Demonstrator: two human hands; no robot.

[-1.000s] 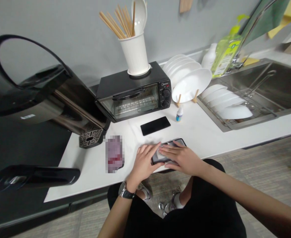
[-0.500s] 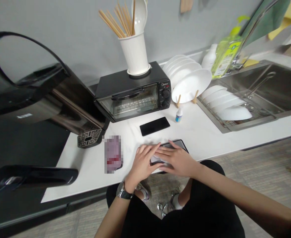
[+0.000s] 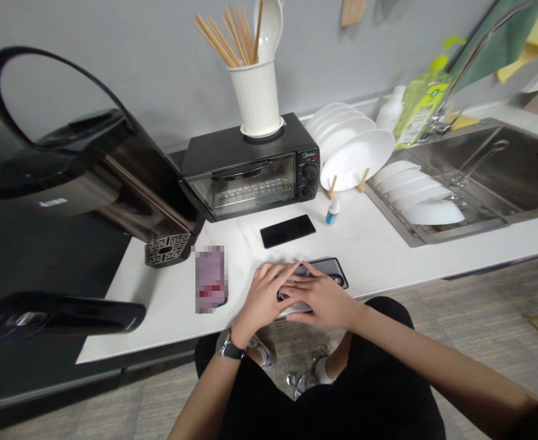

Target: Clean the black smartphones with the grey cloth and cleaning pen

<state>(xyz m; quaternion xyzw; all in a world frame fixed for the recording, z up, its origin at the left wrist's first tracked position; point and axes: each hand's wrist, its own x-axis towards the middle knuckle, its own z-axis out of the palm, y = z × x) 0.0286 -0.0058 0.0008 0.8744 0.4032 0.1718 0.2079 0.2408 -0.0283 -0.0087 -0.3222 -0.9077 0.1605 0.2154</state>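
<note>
On the counter in front of me lies a phone case with a dark rim, a greyish face and a round ring at its right end. My left hand rests over its left end, fingers stretched out and thumb along the near side. From the right, my right hand lies across the case with fingers extended, their tips meeting those of the left. The middle of the case is hidden under both hands. Just beyond is a black phone, flat on the counter. A small white and blue bottle stands to its right.
A blurred-out purple item lies left of my hands. Behind stand a toaster oven carrying a utensil cup, and racked plates. At left is a tall black machine; at right, a sink with bowls.
My right hand has shifted slightly left and nearer me, uncovering the ring at the case's right end. The whole view has shifted slightly. The phone and bottle stay put.
</note>
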